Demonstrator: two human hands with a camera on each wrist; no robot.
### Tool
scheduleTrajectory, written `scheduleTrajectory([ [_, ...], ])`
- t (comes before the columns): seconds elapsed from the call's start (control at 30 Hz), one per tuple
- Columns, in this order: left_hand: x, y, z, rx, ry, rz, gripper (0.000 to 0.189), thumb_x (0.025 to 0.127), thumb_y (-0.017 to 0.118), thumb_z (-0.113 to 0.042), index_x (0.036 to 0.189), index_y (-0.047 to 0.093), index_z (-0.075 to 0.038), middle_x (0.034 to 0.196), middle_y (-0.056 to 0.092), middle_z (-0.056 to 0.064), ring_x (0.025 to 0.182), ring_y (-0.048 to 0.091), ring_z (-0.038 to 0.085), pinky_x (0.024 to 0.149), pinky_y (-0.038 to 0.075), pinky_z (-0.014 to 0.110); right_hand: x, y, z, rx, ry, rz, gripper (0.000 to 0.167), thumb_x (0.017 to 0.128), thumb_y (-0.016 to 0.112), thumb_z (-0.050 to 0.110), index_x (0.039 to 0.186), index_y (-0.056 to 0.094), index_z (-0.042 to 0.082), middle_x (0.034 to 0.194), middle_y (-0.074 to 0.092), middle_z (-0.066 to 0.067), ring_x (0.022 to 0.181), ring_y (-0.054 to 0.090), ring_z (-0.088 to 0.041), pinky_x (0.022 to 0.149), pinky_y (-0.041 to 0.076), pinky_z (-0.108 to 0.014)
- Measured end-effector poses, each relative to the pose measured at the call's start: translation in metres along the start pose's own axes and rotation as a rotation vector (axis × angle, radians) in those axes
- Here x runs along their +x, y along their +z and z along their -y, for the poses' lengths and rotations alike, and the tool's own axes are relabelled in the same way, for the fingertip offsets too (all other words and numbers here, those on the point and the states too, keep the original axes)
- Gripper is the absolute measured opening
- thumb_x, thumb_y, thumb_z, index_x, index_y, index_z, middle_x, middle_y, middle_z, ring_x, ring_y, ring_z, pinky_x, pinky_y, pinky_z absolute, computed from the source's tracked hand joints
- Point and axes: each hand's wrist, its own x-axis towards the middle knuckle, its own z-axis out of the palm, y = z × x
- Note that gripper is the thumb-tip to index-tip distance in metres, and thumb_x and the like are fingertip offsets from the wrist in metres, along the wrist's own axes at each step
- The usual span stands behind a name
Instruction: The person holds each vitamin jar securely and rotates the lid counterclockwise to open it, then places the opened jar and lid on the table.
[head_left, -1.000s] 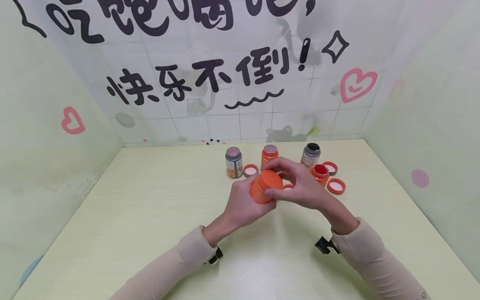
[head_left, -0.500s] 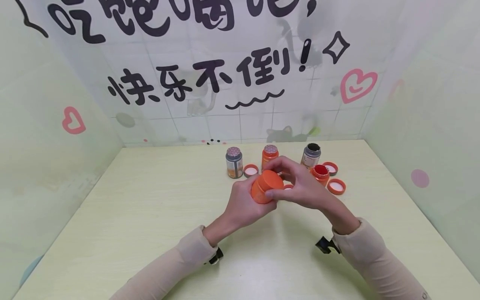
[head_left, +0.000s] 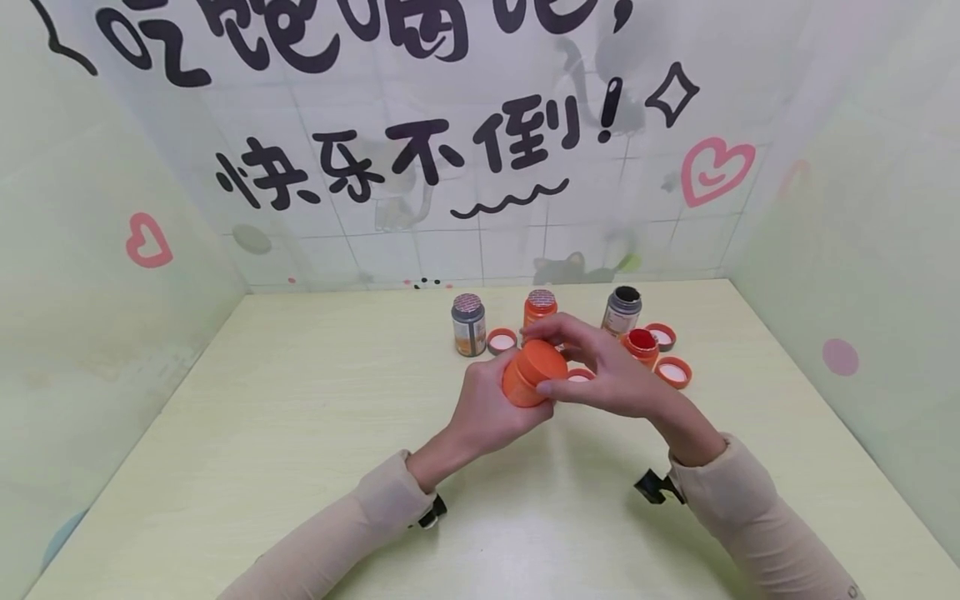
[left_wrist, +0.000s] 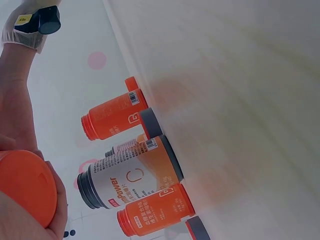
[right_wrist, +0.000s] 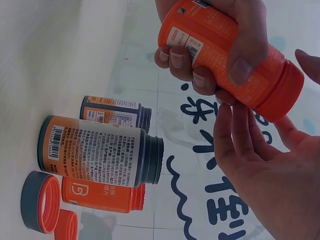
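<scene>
An orange bottle (head_left: 516,390) with an orange screw lid (head_left: 542,360) is held tilted above the table, gripped round its body by my left hand (head_left: 487,410). In the right wrist view the left fingers wrap the bottle's printed label (right_wrist: 192,47). My right hand (head_left: 615,377) is at the lid, its fingers curved loosely round the rim. Its thumb lies on the near side in the head view. Seen from the left wrist, the flat lid top (left_wrist: 31,182) faces the camera. The right wrist view shows the lid (right_wrist: 286,97) on the bottle's neck.
Behind the hands stand a grey bottle (head_left: 469,333) and an orange bottle (head_left: 540,306), both with patterned seals. To the right are an uncapped grey bottle (head_left: 621,318) and an uncapped orange one (head_left: 640,343). Several loose lids (head_left: 672,372) lie around them. Walls enclose the table.
The right forearm has shifted slightly right and towards the near edge. The right fingers have spread a little and moved round the lid. My left hand and the bottle have hardly moved.
</scene>
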Motion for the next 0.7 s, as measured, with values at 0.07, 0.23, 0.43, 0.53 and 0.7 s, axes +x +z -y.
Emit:
scheduleTrajectory([
  [0.07,-0.0003,-0.0005,-0.0002,-0.004,-0.005,0.000,0.040,0.080,0.080,-0.016,0.115,0.066,-0.008,0.094,0.076,0.004,0.078,0.069,0.012,0.071,0.060,0.025,0.0008,0.0003,0.0006,0.011,0.018,-0.007,0.055,0.087,0.077,0.015,0.138,0.055,0.011,0.133,0.061,-0.006,0.120,0.061,-0.026,0.104,0.053,-0.050],
  [0.23,-0.0008,-0.0013,-0.0003,-0.013,-0.013,-0.001,0.038,0.080,0.080,-0.016,0.114,0.066,-0.007,0.093,0.075,0.004,0.077,0.067,0.011,0.071,0.060,0.025,0.0022,0.0023,0.0012,0.057,0.078,-0.025,0.050,0.086,0.078,0.017,0.131,0.056,0.012,0.128,0.060,-0.008,0.118,0.061,-0.029,0.100,0.055,-0.049],
  [0.43,-0.0007,-0.0002,-0.0001,-0.010,-0.012,0.008,0.039,0.081,0.080,-0.016,0.116,0.065,-0.008,0.094,0.076,0.004,0.077,0.069,0.010,0.072,0.060,0.025,0.0000,0.0016,0.0004,0.043,0.055,-0.014,0.046,0.088,0.076,0.016,0.130,0.057,0.011,0.128,0.061,-0.008,0.117,0.062,-0.029,0.097,0.057,-0.042],
  [0.53,-0.0004,-0.0006,0.0000,-0.004,-0.012,0.009,0.041,0.081,0.080,-0.016,0.118,0.065,-0.008,0.095,0.076,0.004,0.079,0.070,0.012,0.073,0.060,0.025,-0.0004,0.0012,0.0012,0.018,0.035,-0.002,0.046,0.089,0.074,0.014,0.132,0.057,0.012,0.129,0.061,-0.007,0.119,0.061,-0.028,0.100,0.056,-0.039],
  [0.7,0.0002,-0.0010,0.0006,0.000,-0.008,0.006,0.041,0.080,0.080,-0.015,0.118,0.065,-0.007,0.096,0.076,0.005,0.080,0.070,0.013,0.074,0.060,0.025,0.0002,0.0008,0.0003,0.005,0.010,0.013,0.047,0.090,0.071,0.012,0.134,0.057,0.010,0.130,0.061,-0.007,0.120,0.060,-0.026,0.105,0.052,-0.050],
])
